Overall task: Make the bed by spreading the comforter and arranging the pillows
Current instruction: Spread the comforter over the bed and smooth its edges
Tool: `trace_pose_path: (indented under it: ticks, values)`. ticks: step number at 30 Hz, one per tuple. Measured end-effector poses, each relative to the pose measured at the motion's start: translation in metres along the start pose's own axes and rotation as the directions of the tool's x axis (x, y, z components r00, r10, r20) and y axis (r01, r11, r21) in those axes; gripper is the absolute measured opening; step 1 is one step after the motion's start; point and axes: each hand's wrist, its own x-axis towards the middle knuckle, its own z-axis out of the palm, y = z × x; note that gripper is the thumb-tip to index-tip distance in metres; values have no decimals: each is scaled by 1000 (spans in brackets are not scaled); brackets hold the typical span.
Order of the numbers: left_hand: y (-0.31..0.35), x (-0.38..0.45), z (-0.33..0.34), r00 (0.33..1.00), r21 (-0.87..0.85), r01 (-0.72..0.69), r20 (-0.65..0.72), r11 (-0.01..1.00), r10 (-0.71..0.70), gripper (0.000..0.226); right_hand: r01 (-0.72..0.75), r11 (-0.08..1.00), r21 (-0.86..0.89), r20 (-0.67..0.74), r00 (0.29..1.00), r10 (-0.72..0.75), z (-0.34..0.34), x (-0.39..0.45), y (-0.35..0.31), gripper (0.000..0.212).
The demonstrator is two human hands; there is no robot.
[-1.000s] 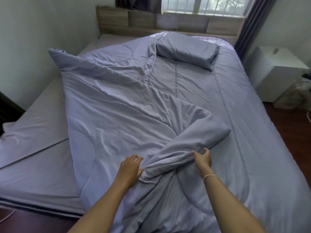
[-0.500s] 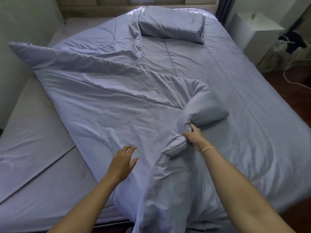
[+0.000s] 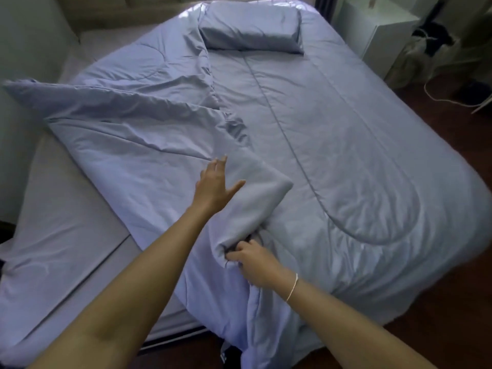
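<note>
A lavender-grey comforter covers the right part of the bed, with its left half folded back over itself in a rumpled diagonal flap. One matching pillow lies at the head, on top of the comforter. My right hand grips a bunched fold of the comforter near the foot edge. My left hand reaches forward with fingers spread, over the folded-over corner, touching or just above it.
The bare grey sheet shows on the bed's left side, next to a wall. A white cabinet and some bags stand at the right of the bed. Dark wooden floor runs along the right and foot.
My left hand let go of the bunched fold and moved forward onto the folded corner. My right hand pulled its fold back toward the foot. The view came closer over the bed.
</note>
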Motion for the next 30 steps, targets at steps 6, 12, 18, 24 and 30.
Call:
trace_pose_path:
  ticks: [6, 12, 18, 24, 30]
  values:
    - [-28, -13, 52, 937, 109, 264, 208, 958, -282, 118, -16, 990, -142, -74, 997, 6, 37, -27, 6, 46]
    - [-82, -33, 75, 840, 12, 499, 239, 867, -487, 131, -368, 922, -123, -8, 929, 370, 54, -17, 69, 64]
    - [-96, -40, 91, 821, -198, 564, 237, 802, -519, 120, -434, 898, 81, -115, 890, 440, 82, 5, 91, 93]
    - [-116, -58, 51, 903, -120, 394, 232, 911, -360, 95, -471, 866, 168, -248, 830, 499, 81, 3, 50, 77]
    - [-174, -64, -17, 972, 57, 127, 191, 990, -136, 68, -414, 865, 284, -299, 819, 490, 87, 37, -42, 64]
